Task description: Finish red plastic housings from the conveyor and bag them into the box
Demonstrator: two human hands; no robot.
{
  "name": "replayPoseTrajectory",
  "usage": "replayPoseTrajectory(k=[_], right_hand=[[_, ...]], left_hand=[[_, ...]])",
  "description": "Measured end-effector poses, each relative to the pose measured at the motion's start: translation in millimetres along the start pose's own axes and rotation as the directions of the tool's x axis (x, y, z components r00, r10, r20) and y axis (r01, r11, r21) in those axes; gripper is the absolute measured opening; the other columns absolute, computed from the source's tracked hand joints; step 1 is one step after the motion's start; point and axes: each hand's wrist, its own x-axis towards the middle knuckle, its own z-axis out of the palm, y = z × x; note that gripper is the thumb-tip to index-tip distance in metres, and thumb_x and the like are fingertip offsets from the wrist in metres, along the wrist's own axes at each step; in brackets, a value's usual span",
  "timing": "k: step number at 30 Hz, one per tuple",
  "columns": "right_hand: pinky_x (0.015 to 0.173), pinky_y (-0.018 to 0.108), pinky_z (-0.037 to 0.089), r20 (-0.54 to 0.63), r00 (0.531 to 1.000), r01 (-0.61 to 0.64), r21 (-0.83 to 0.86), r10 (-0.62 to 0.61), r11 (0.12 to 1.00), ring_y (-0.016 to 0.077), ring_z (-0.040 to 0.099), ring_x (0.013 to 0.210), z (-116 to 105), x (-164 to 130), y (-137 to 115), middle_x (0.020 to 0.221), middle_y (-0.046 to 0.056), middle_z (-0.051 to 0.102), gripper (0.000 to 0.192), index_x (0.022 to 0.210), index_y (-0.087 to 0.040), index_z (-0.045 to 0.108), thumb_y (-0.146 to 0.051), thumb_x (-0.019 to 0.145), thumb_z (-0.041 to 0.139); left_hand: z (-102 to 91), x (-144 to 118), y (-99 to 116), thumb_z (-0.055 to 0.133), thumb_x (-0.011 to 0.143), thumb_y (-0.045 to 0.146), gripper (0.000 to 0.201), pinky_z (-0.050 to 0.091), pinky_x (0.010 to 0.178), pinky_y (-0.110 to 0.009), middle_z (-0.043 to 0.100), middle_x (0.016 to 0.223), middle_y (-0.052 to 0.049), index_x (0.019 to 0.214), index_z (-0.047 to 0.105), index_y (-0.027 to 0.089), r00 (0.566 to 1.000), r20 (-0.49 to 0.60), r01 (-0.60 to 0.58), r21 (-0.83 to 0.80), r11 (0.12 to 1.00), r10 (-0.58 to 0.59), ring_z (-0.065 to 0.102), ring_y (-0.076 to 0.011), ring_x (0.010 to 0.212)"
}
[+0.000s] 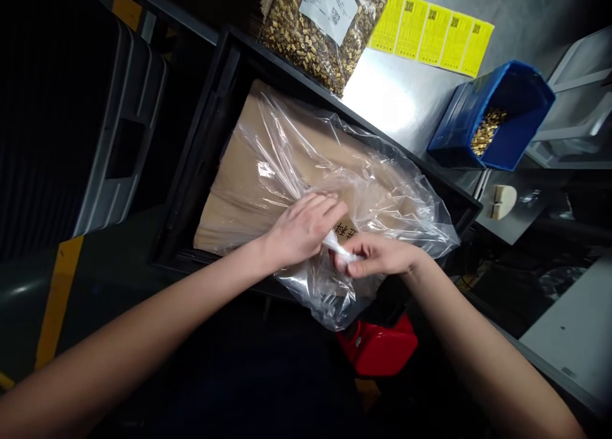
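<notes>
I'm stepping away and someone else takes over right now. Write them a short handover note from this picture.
Left hand: closed on the gathered neck of the clear plastic bag.
Right hand: pinching the twisted end of that bag between its fingertips.
Things: the bag lies over the cardboard in the black crate. A bag of brass parts sits beyond the crate; the blue bin on the steel table holds more parts.
Done: the neck is gathered and twisted.
Left: no knot or tie shows yet.

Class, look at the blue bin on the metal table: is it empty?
No, the blue bin holds a pile of small brass-coloured parts in its far corner.
</notes>
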Motion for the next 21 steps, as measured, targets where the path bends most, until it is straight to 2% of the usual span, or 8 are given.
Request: replayPoseTrajectory(k=[3, 6, 8, 10, 14, 16, 18, 21], right_hand=[[0.073, 0.03, 0.048, -0.263, 0.964, 0.086, 0.209, -0.029, 0.974, 0.017, 0.057, 0.074, -3.5, -0.1, 16.4, 0.079, 0.002, 0.063, 0.044, 0.084, -0.019, 0.072, -0.063, 0.084, 0.072], [0.07, 0.03, 0.049, -0.333, 0.941, 0.058, 0.338, 0.062, 0.939, 0.0165, 0.059, 0.069, -1.3, -1.1, 22.6, 0.079, 0.003, 0.066, 0.044, 0.086, -0.018, 0.072, -0.062, 0.081, 0.076], [0.072, 0.03, 0.05, -0.294, 0.953, 0.035, 0.34, 0.071, 0.94, 0.0169, 0.06, 0.071, 0.2, -0.8, 21.0, 0.081, 0.004, 0.067, 0.043, 0.086, -0.017, 0.072, -0.06, 0.084, 0.074], [0.079, 0.032, 0.05, -0.264, 0.963, 0.032, 0.287, 0.047, 0.957, 0.0184, 0.061, 0.078, 0.5, -0.2, 18.3, 0.085, 0.004, 0.068, 0.041, 0.087, -0.018, 0.073, -0.059, 0.087, 0.072], [0.077, 0.031, 0.049, -0.301, 0.947, -0.055, 0.192, 0.112, 0.98, 0.0175, 0.06, 0.077, 1.5, -0.4, 14.4, 0.084, 0.003, 0.068, 0.046, 0.087, -0.018, 0.072, -0.064, 0.09, 0.066], [0.076, 0.031, 0.049, -0.419, 0.896, -0.115, 0.098, 0.145, 0.989, 0.0178, 0.061, 0.079, 4.4, -0.9, 9.8, 0.087, 0.003, 0.07, 0.052, 0.087, -0.019, 0.071, -0.069, 0.094, 0.056], [0.081, 0.031, 0.048, -0.531, 0.845, -0.157, -0.126, 0.067, 0.979, 0.0193, 0.064, 0.087, 8.3, -1.2, 2.6, 0.095, 0.004, 0.072, 0.054, 0.091, -0.021, 0.07, -0.066, 0.101, 0.043], [0.071, 0.03, 0.041, -0.675, 0.727, -0.365, -0.533, -0.124, 0.763, 0.0205, 0.065, 0.081, 9.4, -1.3, -3.0, 0.089, 0.005, 0.073, 0.048, 0.093, -0.021, 0.066, -0.054, 0.107, 0.035]], left_hand=[[4.3, -18.3, 10.2, 0.053, 0.095, 0.011, 0.042, 0.042, 0.113, -0.052, 0.056, 0.142, -0.013, 0.135, 0.051, 0.023, 0.981, -0.144, -0.127, 0.054, 0.99, 0.133, 0.045, -0.0307, 0.138], [1.8, -40.2, 34.6, 0.063, 0.096, 0.031, 0.014, 0.052, 0.091, -0.043, 0.071, 0.107, -0.006, 0.108, 0.063, 0.025, 0.967, -0.239, -0.083, 0.007, 0.997, 0.082, 0.064, -0.0261, 0.106], [1.7, -46.7, 52.2, 0.061, 0.096, 0.05, 0.03, 0.051, 0.074, -0.039, 0.07, 0.085, -0.005, 0.09, 0.062, 0.021, 0.974, -0.186, 0.119, -0.053, 0.991, -0.127, 0.066, -0.0233, 0.082], [3.6, -44.1, 64.4, 0.054, 0.095, 0.066, 0.047, 0.048, 0.066, -0.037, 0.07, 0.079, -0.005, 0.089, 0.061, 0.02, 0.945, -0.082, 0.311, -0.078, 0.947, -0.317, 0.067, -0.0231, 0.074], [4.8, -25.9, 68.2, 0.043, 0.103, 0.055, 0.045, 0.044, 0.06, -0.037, 0.072, 0.08, -0.008, 0.099, 0.064, 0.016, 0.91, 0.081, 0.401, 0.071, 0.913, -0.406, 0.07, -0.0265, 0.072], [2.8, -19.7, 64.8, 0.041, 0.107, 0.041, 0.037, 0.042, 0.059, -0.037, 0.073, 0.081, -0.01, 0.099, 0.066, 0.015, 0.918, 0.16, 0.341, 0.152, 0.928, -0.363, 0.071, -0.0288, 0.073], [0.3, -18.1, 61.5, 0.041, 0.107, 0.032, 0.033, 0.04, 0.056, -0.036, 0.074, 0.081, -0.01, 0.095, 0.066, 0.015, 0.925, 0.231, 0.267, 0.169, 0.949, -0.302, 0.071, -0.0291, 0.072], [-1.2, -22.9, 56.8, 0.044, 0.104, 0.023, 0.025, 0.035, 0.052, -0.034, 0.073, 0.079, -0.009, 0.092, 0.066, 0.017, 0.92, 0.303, 0.21, 0.151, 0.966, -0.247, 0.069, -0.0272, 0.066]])
